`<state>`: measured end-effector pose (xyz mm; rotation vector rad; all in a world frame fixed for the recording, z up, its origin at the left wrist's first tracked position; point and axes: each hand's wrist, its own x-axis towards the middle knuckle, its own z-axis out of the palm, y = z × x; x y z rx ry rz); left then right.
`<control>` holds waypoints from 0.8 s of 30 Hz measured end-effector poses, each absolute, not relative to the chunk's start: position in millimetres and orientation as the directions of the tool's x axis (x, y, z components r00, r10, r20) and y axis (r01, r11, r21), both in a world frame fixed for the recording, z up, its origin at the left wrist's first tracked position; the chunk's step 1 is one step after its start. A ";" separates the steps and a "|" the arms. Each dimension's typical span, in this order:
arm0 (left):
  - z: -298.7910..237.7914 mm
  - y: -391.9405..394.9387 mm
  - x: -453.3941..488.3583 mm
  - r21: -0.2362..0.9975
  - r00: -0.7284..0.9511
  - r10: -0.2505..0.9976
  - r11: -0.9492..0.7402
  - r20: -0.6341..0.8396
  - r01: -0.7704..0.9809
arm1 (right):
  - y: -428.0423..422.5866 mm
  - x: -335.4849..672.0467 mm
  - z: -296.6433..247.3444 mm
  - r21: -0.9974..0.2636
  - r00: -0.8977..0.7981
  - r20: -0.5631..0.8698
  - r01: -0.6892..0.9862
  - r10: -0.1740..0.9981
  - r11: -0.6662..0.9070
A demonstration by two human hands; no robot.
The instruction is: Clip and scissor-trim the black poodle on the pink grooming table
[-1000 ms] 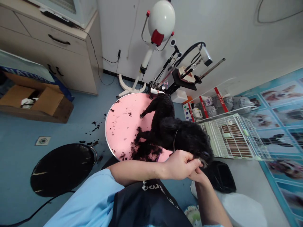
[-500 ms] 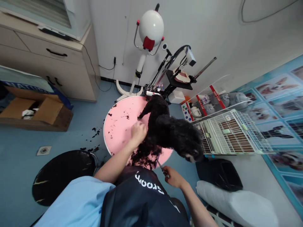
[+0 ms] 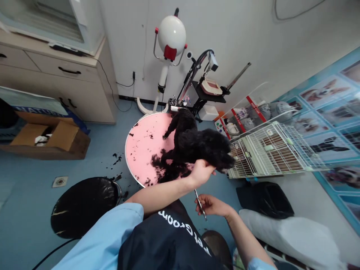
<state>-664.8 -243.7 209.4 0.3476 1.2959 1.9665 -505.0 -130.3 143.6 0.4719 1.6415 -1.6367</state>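
Note:
A black curly dog [image 3: 197, 144] lies on a round pink grooming table [image 3: 142, 146], its head hanging past the near right edge. My left hand [image 3: 200, 171] cups the underside of the dog's head and neck, fingers curled against the fur. My right hand [image 3: 212, 205] sits lower, just below the table edge, closed around thin metal scissors [image 3: 200, 204] whose blades point down and to the left. A heap of cut black fur [image 3: 165, 170] lies on the table by the dog's chest.
A white wire cage [image 3: 270, 153] stands right of the table. Behind it is a white stand dryer [image 3: 168, 41] and a black grooming arm [image 3: 202, 71]. A black-lined bin [image 3: 84, 204] sits to the left on the blue floor, near fur clippings and a cardboard box [image 3: 47, 137].
My left hand left the dog's flank and came under its head. My right hand with the scissors dropped slightly and the blades now point downward. The dog's head swung left.

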 end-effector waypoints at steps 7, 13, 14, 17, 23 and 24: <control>275.3 -287.4 -731.8 0.994 -0.667 0.744 -0.095 0.029 -0.063 | -96.6 -561.9 202.1 -0.693 -0.568 -0.719 0.633 -0.400 0.344; 314.5 -302.1 -764.8 0.941 -0.632 0.769 0.136 0.095 0.308 | -62.7 -637.9 257.0 -0.709 -0.460 -0.701 0.535 -0.545 0.460; 317.4 -302.6 -765.3 0.931 -0.634 0.768 0.161 0.091 0.329 | -59.8 -647.4 263.5 -0.726 -0.453 -0.682 0.514 -0.574 0.456; 320.1 -303.8 -762.1 0.928 -0.658 0.748 0.183 0.083 0.325 | -55.9 -665.9 276.0 -0.761 -0.458 -0.646 0.458 -0.611 0.460; 311.2 -305.6 -758.8 0.944 -0.696 0.713 0.164 0.086 0.285 | -55.4 -675.2 278.0 -0.699 -0.322 -0.707 0.452 -0.630 0.554; 310.3 -306.5 -758.6 0.941 -0.694 0.714 0.168 0.090 0.295 | -54.3 -677.5 276.8 -0.715 -0.325 -0.688 0.459 -0.649 0.528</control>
